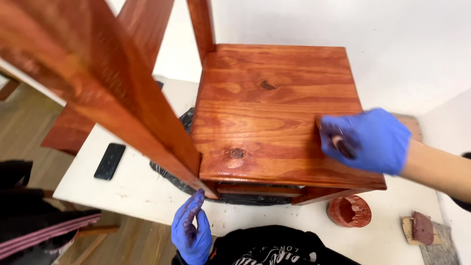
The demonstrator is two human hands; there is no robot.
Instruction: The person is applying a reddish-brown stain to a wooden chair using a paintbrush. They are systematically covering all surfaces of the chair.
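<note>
Right hand pressing pad flat on stained wooden top, left hand raised below

Both hands wear thin blue gloves: the left hand and the right hand. Dark stains mark the fingers. The top is black with pale print on the chest.

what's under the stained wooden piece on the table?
Crumpled black plastic sheeting pokes out from under the stained wooden piece at its left and front edges, lying on the white table. How far the sheeting reaches underneath, and anything else below, is covered by the wood.
</note>
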